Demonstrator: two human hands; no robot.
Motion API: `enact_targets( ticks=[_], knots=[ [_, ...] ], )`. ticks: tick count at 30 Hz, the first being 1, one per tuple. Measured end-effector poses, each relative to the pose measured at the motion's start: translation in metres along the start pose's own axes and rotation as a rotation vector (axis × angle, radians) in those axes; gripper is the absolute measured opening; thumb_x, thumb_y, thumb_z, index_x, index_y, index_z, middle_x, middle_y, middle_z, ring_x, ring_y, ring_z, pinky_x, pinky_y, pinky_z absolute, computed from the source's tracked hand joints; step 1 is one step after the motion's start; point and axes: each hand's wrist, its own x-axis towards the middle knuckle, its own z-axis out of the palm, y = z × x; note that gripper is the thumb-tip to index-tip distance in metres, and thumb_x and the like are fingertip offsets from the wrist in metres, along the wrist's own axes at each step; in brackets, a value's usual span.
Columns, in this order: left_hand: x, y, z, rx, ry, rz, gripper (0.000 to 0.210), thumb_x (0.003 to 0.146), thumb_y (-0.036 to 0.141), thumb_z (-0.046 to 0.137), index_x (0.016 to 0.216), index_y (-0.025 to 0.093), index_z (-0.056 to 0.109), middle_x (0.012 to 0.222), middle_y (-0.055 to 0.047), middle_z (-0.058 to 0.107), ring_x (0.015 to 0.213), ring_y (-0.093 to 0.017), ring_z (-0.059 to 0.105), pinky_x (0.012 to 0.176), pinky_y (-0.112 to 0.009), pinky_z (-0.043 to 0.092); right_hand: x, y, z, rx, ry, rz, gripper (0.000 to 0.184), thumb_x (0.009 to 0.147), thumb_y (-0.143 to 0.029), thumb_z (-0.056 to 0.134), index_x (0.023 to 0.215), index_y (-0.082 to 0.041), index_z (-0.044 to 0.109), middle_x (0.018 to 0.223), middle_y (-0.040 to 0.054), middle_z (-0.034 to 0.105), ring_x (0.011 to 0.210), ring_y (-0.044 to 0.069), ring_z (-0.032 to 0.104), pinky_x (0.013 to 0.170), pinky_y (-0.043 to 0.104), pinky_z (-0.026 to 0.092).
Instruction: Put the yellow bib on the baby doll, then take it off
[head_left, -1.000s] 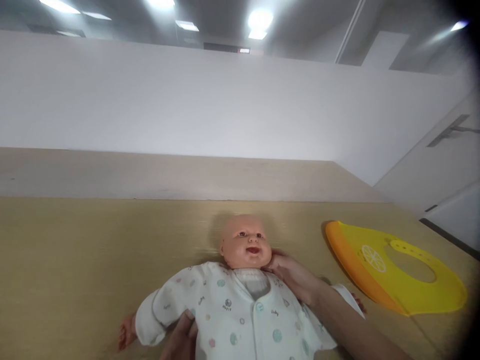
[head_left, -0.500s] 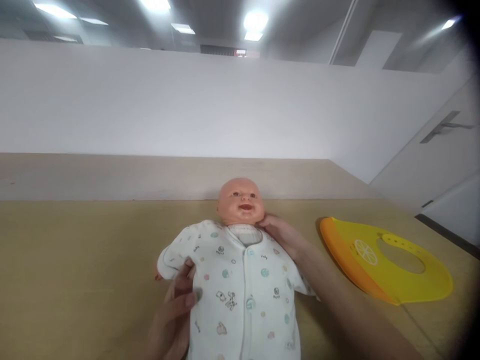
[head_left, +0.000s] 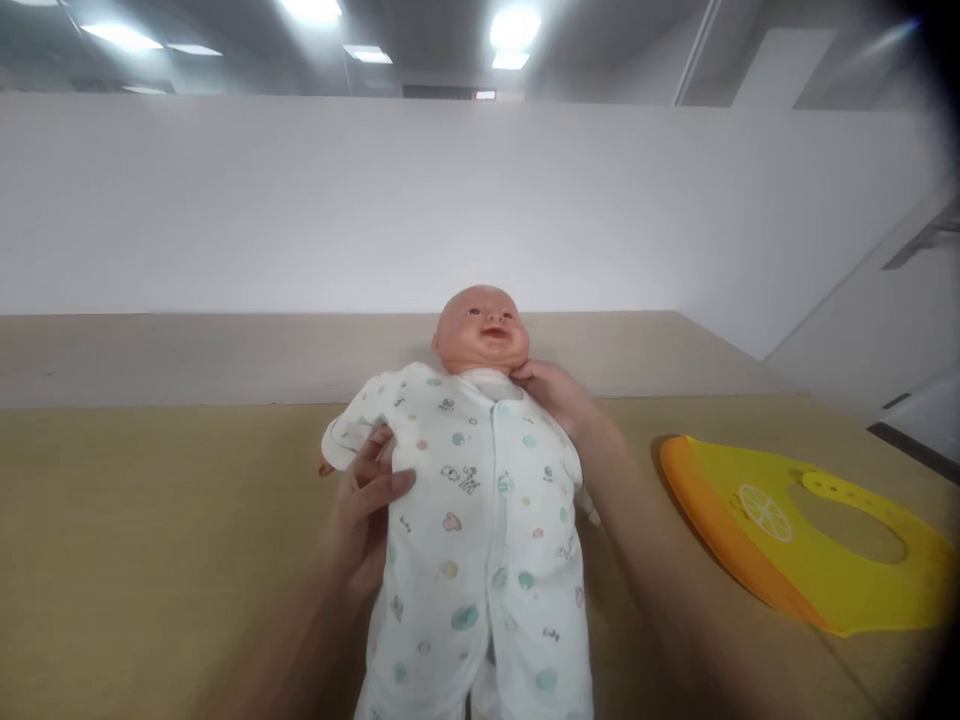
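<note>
On table: baby doll (head_left: 480,500), long axis running away from viewer.
Left hand (head_left: 365,510): fingers clasping doll's flank.
Right hand (head_left: 553,395): fingers cupped under chin.
Beside, right: yellow bib (head_left: 810,530).

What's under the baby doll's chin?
The right hand is tucked under the chin of the baby doll in the white patterned romper, touching its neck. The fingertips are hidden behind the neck, and the neck itself is mostly covered.

Both forearms reach forward; the left hand (head_left: 367,505) curls with thumb spread, the right hand (head_left: 553,392) seemingly cupped, fingers partly hidden.
</note>
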Motion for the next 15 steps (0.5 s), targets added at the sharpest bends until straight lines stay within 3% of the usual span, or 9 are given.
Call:
enact_targets(
  ticks=[5,9,15],
  knots=[
    [0.021,0.014,0.012,0.074,-0.045,0.069,0.054,0.059,0.007,0.077,0.105,0.025,0.056,0.093,0.001,0.069,0.087,-0.021,0.068,0.075,-0.031,0.057,0.027,-0.012,-0.006,0.03,0.002,-0.084,0.006,0.066,-0.019,0.057,0.071,-0.019,0.054,0.069,0.0,0.057,0.066,0.014,0.049,0.065,0.027,0.04],
    [0.039,0.018,0.015,0.127,-0.06,0.108,0.056,0.059,0.006,0.077,0.107,0.024,0.054,0.091,0.001,0.068,0.084,-0.02,0.068,0.07,-0.028,0.055,0.049,-0.015,-0.011,0.084,-0.028,-0.093,0.006,0.065,-0.018,0.056,0.071,-0.018,0.054,0.066,-0.0009,0.055,0.064,0.013,0.048,0.063,0.026,0.04],
    [0.073,0.02,0.021,0.148,-0.005,0.162,0.051,0.058,0.007,0.076,0.103,0.024,0.059,0.089,0.001,0.07,0.088,-0.021,0.066,0.076,-0.031,0.053,0.085,-0.029,-0.016,0.08,-0.007,-0.124,0.008,0.064,-0.017,0.057,0.066,-0.019,0.05,0.061,-0.0019,0.05,0.058,0.012,0.044,0.057,0.025,0.038]
  ],
)
